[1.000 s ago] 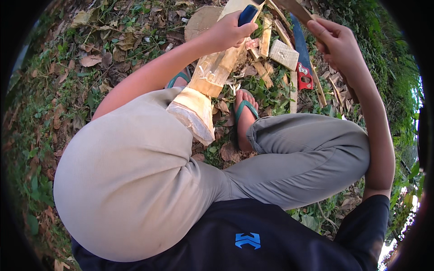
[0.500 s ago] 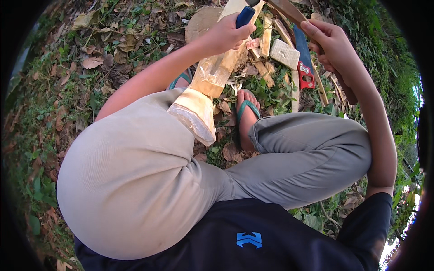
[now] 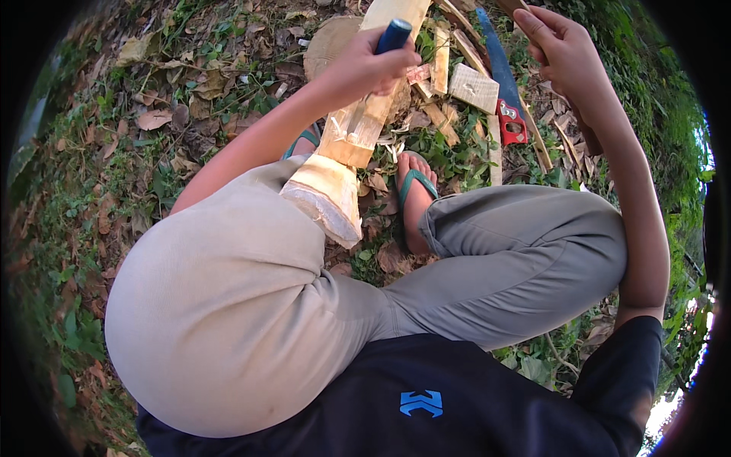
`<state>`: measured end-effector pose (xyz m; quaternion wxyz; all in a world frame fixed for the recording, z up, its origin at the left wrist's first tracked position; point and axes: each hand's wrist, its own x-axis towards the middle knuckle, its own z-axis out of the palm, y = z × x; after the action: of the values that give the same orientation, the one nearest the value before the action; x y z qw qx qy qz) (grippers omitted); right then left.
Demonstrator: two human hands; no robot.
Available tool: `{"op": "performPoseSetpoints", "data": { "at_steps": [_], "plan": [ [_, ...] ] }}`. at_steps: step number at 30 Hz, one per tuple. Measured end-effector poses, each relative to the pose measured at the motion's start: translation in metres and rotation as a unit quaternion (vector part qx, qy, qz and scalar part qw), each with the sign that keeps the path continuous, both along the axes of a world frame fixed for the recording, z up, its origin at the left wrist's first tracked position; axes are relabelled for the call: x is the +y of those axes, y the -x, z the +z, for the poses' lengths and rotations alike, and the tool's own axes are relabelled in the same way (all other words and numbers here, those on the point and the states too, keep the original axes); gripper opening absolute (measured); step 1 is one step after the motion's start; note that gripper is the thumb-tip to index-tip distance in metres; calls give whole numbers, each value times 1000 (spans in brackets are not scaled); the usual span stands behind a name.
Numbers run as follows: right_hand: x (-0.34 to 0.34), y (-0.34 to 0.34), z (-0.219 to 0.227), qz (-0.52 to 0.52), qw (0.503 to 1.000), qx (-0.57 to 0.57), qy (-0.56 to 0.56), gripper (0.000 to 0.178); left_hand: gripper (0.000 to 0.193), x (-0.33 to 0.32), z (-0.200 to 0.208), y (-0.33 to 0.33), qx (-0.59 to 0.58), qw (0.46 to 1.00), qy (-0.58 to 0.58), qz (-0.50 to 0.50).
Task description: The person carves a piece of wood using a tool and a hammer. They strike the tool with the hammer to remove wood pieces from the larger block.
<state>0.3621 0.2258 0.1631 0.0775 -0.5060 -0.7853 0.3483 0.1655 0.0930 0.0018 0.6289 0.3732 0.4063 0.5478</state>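
Observation:
My left hand (image 3: pixel 373 72) is closed around the blue handle of a chisel (image 3: pixel 394 36), upright over a long carved piece of pale wood (image 3: pixel 356 129). The fingers and the wood hide the chisel's blade. The wood's broad rough end (image 3: pixel 324 194) lies against my left knee, and its far end runs out of the top of the view. At the upper right my right hand (image 3: pixel 567 57) grips the brown wooden handle of a hammer (image 3: pixel 518 6), raised apart from the chisel. The hammer's head is out of view.
A round log stump (image 3: pixel 331 46) stands behind the carved wood. To the right lie a handsaw (image 3: pixel 512 118) with a red grip, a wooden block (image 3: pixel 475 88) and several offcuts and sticks. My sandalled foot (image 3: pixel 416 198) is beside the wood. Dry leaves and green plants cover the ground.
My right hand has lifted the hammer away from the chisel, up and to the right, so its head has left the view. My left hand and the chisel have shifted slightly left.

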Motion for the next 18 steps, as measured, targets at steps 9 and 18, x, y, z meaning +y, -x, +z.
{"op": "performPoseSetpoints", "data": {
  "at_steps": [9, 18],
  "plan": [
    [4, -2, 10, 5, 1000, 23, -1, 25, 29, -17, 29, 12, -10, 995, -71, -63],
    [7, -5, 10, 6, 1000, 28, -1, 25, 23, -2, 65, 25, -86, 983, -116, 111]
  ]
}}
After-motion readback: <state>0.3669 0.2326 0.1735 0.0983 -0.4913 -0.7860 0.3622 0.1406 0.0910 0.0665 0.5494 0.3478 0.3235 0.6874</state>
